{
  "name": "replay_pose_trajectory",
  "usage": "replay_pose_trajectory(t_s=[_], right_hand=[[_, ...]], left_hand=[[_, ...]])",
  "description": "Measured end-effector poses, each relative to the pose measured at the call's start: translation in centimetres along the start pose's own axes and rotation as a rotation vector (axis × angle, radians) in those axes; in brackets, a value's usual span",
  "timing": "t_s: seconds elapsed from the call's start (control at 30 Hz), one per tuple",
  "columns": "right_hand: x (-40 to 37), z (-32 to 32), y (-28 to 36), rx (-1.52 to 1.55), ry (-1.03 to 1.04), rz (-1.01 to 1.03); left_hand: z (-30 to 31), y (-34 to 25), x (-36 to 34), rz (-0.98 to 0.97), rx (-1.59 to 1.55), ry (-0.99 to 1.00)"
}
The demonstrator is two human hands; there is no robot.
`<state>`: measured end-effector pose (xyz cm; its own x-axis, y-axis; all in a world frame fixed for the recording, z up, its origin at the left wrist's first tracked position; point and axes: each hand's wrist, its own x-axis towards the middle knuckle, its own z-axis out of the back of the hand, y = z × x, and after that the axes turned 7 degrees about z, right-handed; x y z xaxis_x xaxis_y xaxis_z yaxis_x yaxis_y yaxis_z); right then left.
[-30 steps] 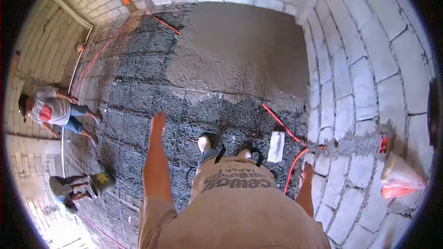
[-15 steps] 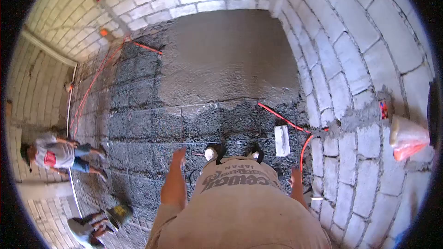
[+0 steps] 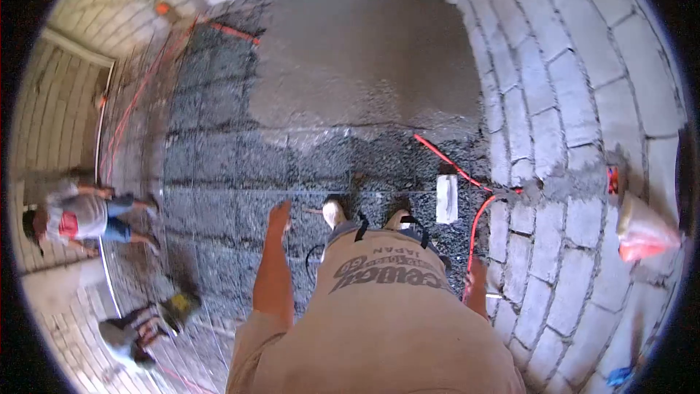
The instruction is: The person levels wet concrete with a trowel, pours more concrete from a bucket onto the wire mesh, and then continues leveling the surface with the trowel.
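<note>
My left hand (image 3: pixel 279 216) hangs out over the dark gravel (image 3: pixel 219 168), seen nearly edge-on, its fingers too small to make out. On the other side, my right hand (image 3: pixel 477 277) is low beside the orange conduit (image 3: pixel 472 248), close to the block wall; its fingers are blurred. Between the arms, my shoes (image 3: pixel 333 213) stand on gravel and wire mesh. A white block (image 3: pixel 447 198) lies on the gravel ahead of my right hand. Smooth wet concrete (image 3: pixel 364 51) covers the floor farther ahead.
One person (image 3: pixel 80 215) stands at the far left. Below, another person (image 3: pixel 127 335) bends with hands at a bucket (image 3: pixel 179 310). Block walls (image 3: pixel 576 124) rise around. A plastic bag (image 3: pixel 645 226) hangs at the right wall. Orange conduit (image 3: pixel 237 33) crosses the gravel at upper left.
The view has tilted, so the floor and walls sit higher in the frame. My left hand is slightly higher in view, still over the gravel. The bucket and bending person appear shifted up and left.
</note>
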<state>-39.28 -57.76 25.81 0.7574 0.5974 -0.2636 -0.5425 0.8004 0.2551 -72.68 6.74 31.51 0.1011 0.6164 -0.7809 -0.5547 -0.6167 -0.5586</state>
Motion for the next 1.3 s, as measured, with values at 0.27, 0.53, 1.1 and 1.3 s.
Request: replay_pose_trajectory(t_s=[0.27, 0.53, 1.1, 1.3], right_hand=[[5.0, 14.0, 11.4, 0.79, -0.145, -0.817], [2.9, 12.3, 11.2, 0.653, 0.083, -0.959], [4.6, 11.2, 5.2, 0.485, -0.086, -0.646], [0.1, 9.3, 2.6, 0.126, 0.132, -0.397]], left_hand=[[-1.5, 2.3, 2.3, -0.115, 0.199, -0.12], [0.2, 16.8, -1.1, 0.314, 0.026, -0.011], [0.3, 8.2, 1.6, -0.19, 0.159, -0.151], [0.4, 8.9, 2.0, 0.053, 0.206, -0.096]])
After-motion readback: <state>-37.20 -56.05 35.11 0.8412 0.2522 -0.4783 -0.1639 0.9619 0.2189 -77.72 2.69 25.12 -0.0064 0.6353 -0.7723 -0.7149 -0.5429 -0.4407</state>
